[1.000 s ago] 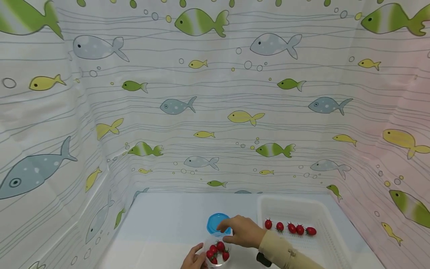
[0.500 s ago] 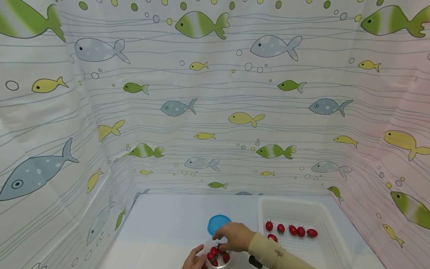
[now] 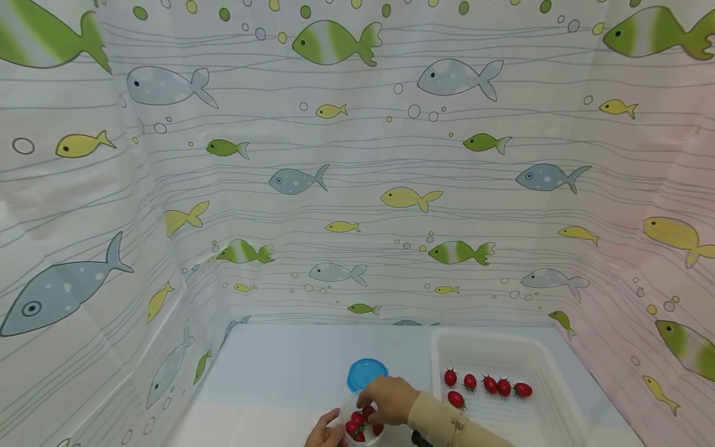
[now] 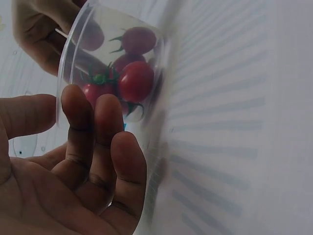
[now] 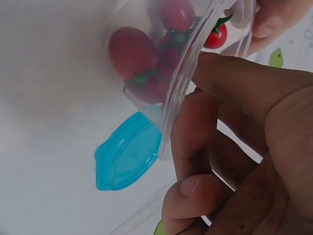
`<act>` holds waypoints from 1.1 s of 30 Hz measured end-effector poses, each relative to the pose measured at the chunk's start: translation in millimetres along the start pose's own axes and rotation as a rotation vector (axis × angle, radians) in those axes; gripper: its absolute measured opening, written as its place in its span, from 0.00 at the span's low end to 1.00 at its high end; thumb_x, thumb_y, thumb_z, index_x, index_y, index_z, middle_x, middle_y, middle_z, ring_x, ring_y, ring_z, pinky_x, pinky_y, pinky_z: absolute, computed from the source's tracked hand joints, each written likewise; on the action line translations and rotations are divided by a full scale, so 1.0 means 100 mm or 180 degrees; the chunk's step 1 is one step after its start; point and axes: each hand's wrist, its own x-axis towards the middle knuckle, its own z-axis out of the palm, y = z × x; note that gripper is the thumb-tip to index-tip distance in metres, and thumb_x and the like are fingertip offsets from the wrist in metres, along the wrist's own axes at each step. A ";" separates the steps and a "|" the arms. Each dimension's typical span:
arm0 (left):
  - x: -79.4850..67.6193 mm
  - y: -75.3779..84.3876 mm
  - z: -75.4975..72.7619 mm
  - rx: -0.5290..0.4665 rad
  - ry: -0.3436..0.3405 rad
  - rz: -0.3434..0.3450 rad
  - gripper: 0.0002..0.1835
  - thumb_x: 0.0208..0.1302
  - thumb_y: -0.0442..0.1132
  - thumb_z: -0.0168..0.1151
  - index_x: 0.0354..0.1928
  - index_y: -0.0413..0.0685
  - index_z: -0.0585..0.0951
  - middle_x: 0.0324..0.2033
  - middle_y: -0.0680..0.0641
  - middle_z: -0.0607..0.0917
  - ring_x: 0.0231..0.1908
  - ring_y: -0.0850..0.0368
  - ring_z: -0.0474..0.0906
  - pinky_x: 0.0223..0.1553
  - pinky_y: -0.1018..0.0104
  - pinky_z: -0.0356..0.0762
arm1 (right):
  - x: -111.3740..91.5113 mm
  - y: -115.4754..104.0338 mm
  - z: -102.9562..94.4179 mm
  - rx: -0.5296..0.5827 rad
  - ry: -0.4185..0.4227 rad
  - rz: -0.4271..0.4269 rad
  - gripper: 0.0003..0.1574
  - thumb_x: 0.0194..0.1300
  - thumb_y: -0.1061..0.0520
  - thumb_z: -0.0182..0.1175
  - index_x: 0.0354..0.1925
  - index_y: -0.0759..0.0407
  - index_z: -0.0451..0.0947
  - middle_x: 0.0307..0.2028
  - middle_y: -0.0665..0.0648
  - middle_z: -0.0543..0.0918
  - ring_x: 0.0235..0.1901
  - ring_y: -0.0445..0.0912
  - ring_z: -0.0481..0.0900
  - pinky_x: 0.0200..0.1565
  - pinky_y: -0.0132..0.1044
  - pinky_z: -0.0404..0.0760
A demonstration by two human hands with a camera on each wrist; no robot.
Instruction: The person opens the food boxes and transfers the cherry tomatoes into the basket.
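A clear round plastic container (image 5: 178,93) holds several small red tomatoes (image 3: 356,419) with green stems. My left hand (image 3: 325,429) grips it at the near left, with the thumb at the rim and the fingertips against the wall in the left wrist view. From the right, my right hand (image 3: 391,400) reaches over the opening. In the right wrist view its thumb and bent forefinger (image 5: 195,110) are at the rim, close to the tomatoes. I cannot tell whether these fingertips pinch one.
Just behind the container, a blue lid (image 3: 365,374) lies on the white table (image 3: 268,366). To the right stands a white perforated plastic basket (image 3: 491,338) with several tomatoes (image 3: 490,384) inside. A fish-patterned curtain (image 3: 357,155) surrounds the table.
My right hand has come down from above the container to its opening, and its forearm has shifted left, uncovering another tomato in the basket. My left hand keeps its hold.
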 end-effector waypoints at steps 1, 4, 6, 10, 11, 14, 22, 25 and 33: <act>0.00 0.00 0.00 0.0002 0.0003 -0.0004 0.38 0.74 0.45 0.54 0.65 0.13 0.54 0.29 0.50 0.81 0.32 0.58 0.81 0.36 0.62 0.83 | 0.00 -0.01 0.00 -0.0007 -0.0013 0.0013 0.15 0.59 0.56 0.75 0.46 0.47 0.89 0.38 0.39 0.88 0.36 0.34 0.82 0.41 0.38 0.83; 0.00 0.00 0.01 0.0042 0.0022 -0.0022 0.39 0.74 0.45 0.55 0.66 0.14 0.55 0.28 0.50 0.81 0.32 0.58 0.81 0.35 0.62 0.82 | 0.00 -0.01 0.02 0.0002 -0.0058 0.0054 0.14 0.59 0.57 0.74 0.45 0.47 0.89 0.36 0.39 0.87 0.34 0.33 0.80 0.40 0.37 0.83; 0.00 0.01 0.02 0.0085 0.0046 -0.0029 0.38 0.74 0.45 0.55 0.65 0.14 0.55 0.27 0.50 0.81 0.31 0.58 0.81 0.35 0.62 0.82 | 0.01 0.00 0.04 0.0018 -0.0088 0.0093 0.14 0.59 0.57 0.74 0.45 0.46 0.89 0.35 0.39 0.86 0.32 0.33 0.79 0.39 0.36 0.83; 0.00 0.02 0.02 0.0116 0.0050 -0.0006 0.37 0.74 0.44 0.54 0.65 0.13 0.56 0.26 0.51 0.80 0.30 0.59 0.81 0.34 0.62 0.82 | 0.03 0.02 0.09 -0.0067 -0.0085 0.0055 0.13 0.59 0.57 0.75 0.43 0.46 0.90 0.31 0.39 0.85 0.29 0.32 0.76 0.35 0.34 0.81; 0.00 0.02 0.02 0.0128 0.0056 0.0002 0.37 0.74 0.44 0.54 0.65 0.13 0.56 0.26 0.51 0.80 0.30 0.59 0.80 0.34 0.62 0.82 | 0.02 0.03 0.10 -0.0109 -0.0070 0.0037 0.12 0.58 0.56 0.75 0.42 0.46 0.90 0.30 0.38 0.84 0.28 0.32 0.76 0.35 0.33 0.81; 0.00 0.03 0.03 0.0153 0.0083 0.0003 0.37 0.74 0.43 0.55 0.65 0.14 0.56 0.26 0.51 0.80 0.30 0.58 0.80 0.34 0.63 0.81 | 0.02 0.02 0.11 -0.0225 -0.0044 0.0014 0.10 0.59 0.55 0.75 0.41 0.45 0.90 0.27 0.38 0.83 0.26 0.32 0.74 0.33 0.32 0.79; 0.00 0.03 0.04 0.0131 0.0104 -0.0002 0.36 0.75 0.43 0.54 0.66 0.14 0.57 0.26 0.51 0.80 0.29 0.57 0.80 0.34 0.62 0.81 | -0.01 -0.01 0.08 -0.0539 -0.0180 0.0007 0.06 0.58 0.53 0.73 0.36 0.46 0.91 0.21 0.37 0.78 0.22 0.32 0.72 0.28 0.29 0.75; 0.00 0.03 0.04 0.0101 0.0094 0.0007 0.36 0.75 0.43 0.54 0.65 0.14 0.56 0.26 0.50 0.80 0.29 0.57 0.80 0.34 0.62 0.81 | -0.02 -0.02 0.07 -0.0515 -0.0241 0.0031 0.06 0.56 0.53 0.73 0.35 0.45 0.91 0.20 0.37 0.77 0.22 0.33 0.72 0.27 0.29 0.74; -0.01 0.04 0.06 0.0125 0.0108 0.0035 0.35 0.76 0.43 0.53 0.65 0.14 0.57 0.26 0.51 0.80 0.29 0.57 0.80 0.34 0.62 0.82 | -0.03 -0.03 0.08 -0.0538 -0.0344 0.0114 0.09 0.54 0.54 0.74 0.36 0.45 0.90 0.23 0.37 0.78 0.25 0.33 0.72 0.31 0.31 0.75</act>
